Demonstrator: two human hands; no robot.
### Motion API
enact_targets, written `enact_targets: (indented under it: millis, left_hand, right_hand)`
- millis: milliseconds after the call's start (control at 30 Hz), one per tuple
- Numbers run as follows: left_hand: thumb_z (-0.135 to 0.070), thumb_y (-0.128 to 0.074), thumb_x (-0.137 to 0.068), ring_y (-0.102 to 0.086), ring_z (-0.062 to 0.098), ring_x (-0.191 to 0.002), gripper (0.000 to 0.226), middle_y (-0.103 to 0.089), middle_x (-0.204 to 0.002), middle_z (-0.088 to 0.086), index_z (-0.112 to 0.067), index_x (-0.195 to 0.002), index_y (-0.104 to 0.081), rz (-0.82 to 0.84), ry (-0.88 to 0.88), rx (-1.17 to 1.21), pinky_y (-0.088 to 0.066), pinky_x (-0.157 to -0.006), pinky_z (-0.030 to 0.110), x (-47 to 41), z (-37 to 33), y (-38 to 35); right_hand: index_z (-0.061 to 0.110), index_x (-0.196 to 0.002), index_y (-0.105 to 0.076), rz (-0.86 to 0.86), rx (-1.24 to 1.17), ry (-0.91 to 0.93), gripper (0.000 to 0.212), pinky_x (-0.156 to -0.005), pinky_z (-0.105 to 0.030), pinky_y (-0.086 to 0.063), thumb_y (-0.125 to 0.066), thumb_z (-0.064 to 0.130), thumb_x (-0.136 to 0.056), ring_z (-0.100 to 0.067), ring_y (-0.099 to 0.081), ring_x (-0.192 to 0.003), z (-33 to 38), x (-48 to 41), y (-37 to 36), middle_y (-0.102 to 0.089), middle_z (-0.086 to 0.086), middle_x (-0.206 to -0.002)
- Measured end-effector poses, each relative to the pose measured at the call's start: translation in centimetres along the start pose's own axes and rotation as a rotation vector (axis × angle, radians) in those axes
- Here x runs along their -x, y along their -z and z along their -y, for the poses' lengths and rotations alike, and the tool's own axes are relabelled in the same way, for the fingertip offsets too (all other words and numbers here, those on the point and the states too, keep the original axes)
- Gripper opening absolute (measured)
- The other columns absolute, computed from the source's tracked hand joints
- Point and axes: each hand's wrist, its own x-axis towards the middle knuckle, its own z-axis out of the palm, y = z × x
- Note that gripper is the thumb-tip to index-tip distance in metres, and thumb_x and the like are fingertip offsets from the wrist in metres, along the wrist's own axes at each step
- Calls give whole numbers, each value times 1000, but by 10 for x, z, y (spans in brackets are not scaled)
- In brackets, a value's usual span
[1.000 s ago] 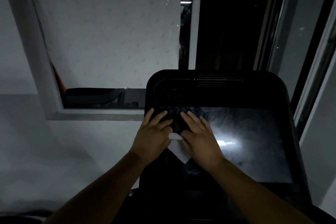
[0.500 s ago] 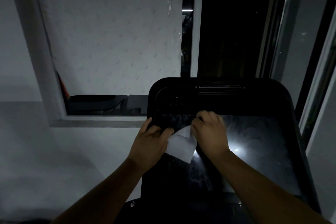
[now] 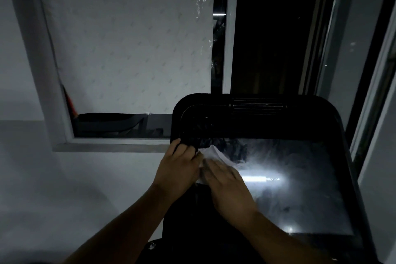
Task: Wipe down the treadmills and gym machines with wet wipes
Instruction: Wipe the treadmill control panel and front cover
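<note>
Dim scene. A black glossy treadmill console screen (image 3: 300, 188) is seen from above. A white wet wipe (image 3: 217, 154) is laid on the screen's upper-left part, between the two grips and partly covered by them. The right grip (image 3: 228, 184) is spread flat, its fingers (image 3: 213, 166) straight and pressed onto the wipe's near part; it is slightly blurred. The left grip (image 3: 179, 169) is set just left of the right grip, touching it. Its fingers are curled at the wipe's left edge and the console's left rim; whether the wipe is pinched cannot be told. A crumpled corner of the wipe is raised just beyond the right grip's fingertips. A bright light reflection (image 3: 261, 178) is seen on the screen just right of the right grip. A ribbed black vent (image 3: 257, 106) is set in the console's top edge, well beyond both grips. A grey window frame (image 3: 53, 92) with white patterned film (image 3: 128, 49) is seen beyond the left grip, and a dark glass pane (image 3: 267, 38) beyond the right grip.
</note>
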Motion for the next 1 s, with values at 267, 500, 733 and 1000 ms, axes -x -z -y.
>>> enact_targets:
  millis: [267, 500, 733, 1000]
  left_hand:
    - [-54, -81, -68, -55, 32, -127, 55, -62, -134, 10, -15, -107, -76, 101, 56, -37, -23, -116, 54, 1, 13, 1]
    - [-69, -76, -65, -49, 34, -137, 76, -55, -146, 13, -17, -119, -73, 199, 78, -53, -19, -114, 56, -4, 26, 7]
    - [-79, -38, -73, -47, 34, -140, 89, -53, -149, 14, -17, -128, -69, 259, 81, -19, -32, -114, 59, -5, 36, 3]
    - [-93, -32, -62, -48, 28, -140, 126, -42, -157, 17, -1, -147, -48, 268, 59, -42, -40, -112, 53, 4, 54, -7]
  right_hand:
    - [22, -147, -52, 31, 83, -87, 54, -114, -43, -32, -43, 36, -96, -32, -52, -134, -9, -14, -14, -48, -15, -152]
    - [19, -147, -50, 74, 76, -113, 63, -114, -44, -27, -45, 35, -86, -33, -46, -139, 2, -38, -14, -45, -15, -154]
    - [18, -151, -46, 46, 92, -191, 60, -113, -42, -25, -39, 39, -94, -29, -41, -143, 6, -57, -23, -39, -12, -159]
    - [7, -150, -46, -57, 140, -290, 61, -117, -44, -23, -35, 38, -99, -32, -34, -145, -17, -82, -21, -40, -21, -157]
